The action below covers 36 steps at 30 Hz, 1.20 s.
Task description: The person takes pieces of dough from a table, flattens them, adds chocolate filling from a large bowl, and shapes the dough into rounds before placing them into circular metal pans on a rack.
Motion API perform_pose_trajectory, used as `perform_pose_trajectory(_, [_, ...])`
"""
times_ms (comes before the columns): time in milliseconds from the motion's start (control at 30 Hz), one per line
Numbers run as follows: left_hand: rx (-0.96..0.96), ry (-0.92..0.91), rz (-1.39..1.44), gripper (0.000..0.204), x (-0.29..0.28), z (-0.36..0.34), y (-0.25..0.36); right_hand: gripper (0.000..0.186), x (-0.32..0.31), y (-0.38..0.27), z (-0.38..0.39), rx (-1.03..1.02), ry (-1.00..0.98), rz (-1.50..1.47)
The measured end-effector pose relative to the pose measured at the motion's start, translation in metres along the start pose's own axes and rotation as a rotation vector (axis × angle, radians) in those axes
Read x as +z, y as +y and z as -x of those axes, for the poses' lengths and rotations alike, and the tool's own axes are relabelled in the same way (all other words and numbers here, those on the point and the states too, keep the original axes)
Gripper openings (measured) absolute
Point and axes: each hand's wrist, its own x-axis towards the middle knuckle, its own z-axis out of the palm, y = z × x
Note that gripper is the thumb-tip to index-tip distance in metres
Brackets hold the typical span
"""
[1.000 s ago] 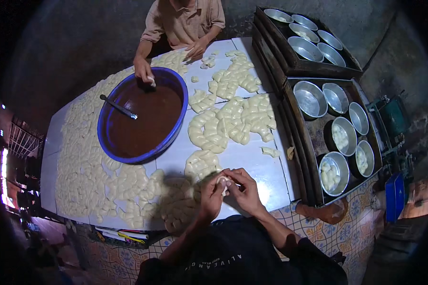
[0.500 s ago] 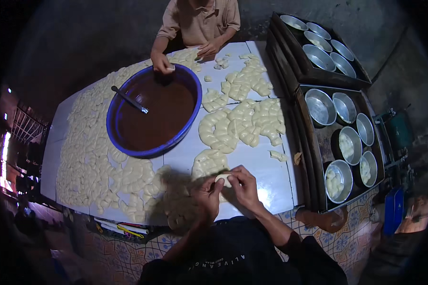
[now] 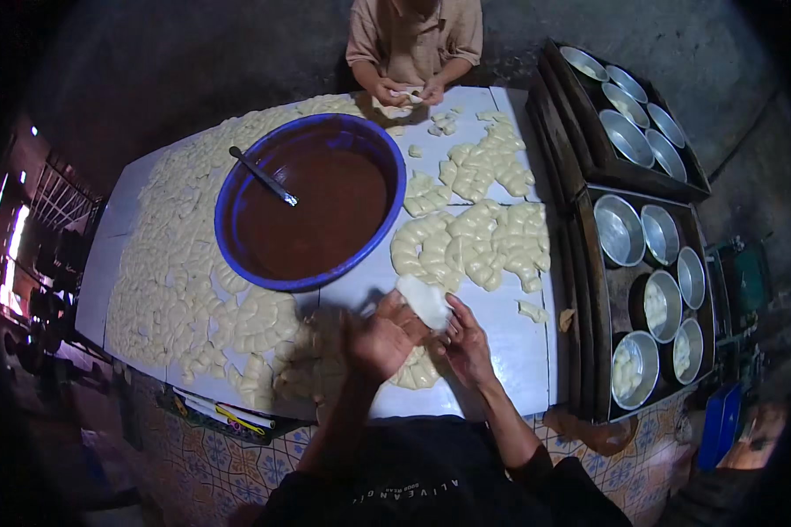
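Observation:
A flattened white piece of dough point(image 3: 424, 301) hangs between my hands above the near part of the table. My right hand point(image 3: 468, 345) pinches its right edge between thumb and fingers. My left hand point(image 3: 383, 336) is open, palm turned up, its fingertips at the dough's left side. Beneath my hands lies a patch of pale dough pieces point(image 3: 416, 371), partly hidden by them. Just beyond, a large cluster of dough pieces point(image 3: 472, 243) rests on the white tabletop point(image 3: 511, 338).
A blue basin point(image 3: 223, 215) of brown filling holds a spoon-like utensil point(image 3: 264, 176). Many dough pieces point(image 3: 171, 281) cover the table's left. Across it, a person point(image 3: 413, 44) holds dough in both hands. Stacked dark trays point(image 3: 599, 338) at right carry round metal tins point(image 3: 618, 230), some with dough inside.
The dough in my hands has gone from a small lump to a flat sheet. My left hand has opened. The other person's hand has left the basin; both their hands now hold dough.

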Motion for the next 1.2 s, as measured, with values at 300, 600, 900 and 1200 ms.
perform_pose_trajectory(300, [-0.482, 0.463, -2.023, 0.090, -0.065, -0.114, 0.179, 0.033, -0.014, 0.026, 0.006, 0.179, 0.249, 0.024])
perform_pose_trajectory(600, [-0.096, 0.399, -2.022, 0.089, -0.006, -0.101, 0.126, 0.037, -0.012, 0.027, 0.004, 0.184, 0.298, 0.005])
perform_pose_trajectory(900, [-0.223, 0.528, -0.546, 0.075, -0.007, 0.005, 0.009, 0.034, 0.008, 0.031, 0.003, 0.250, 0.348, -0.075])
perform_pose_trajectory(1200, [-0.315, 0.439, -0.856, 0.043, 0.017, 0.030, -0.012, 0.028, 0.006, 0.007, 0.034, -0.157, 0.160, 1.093])
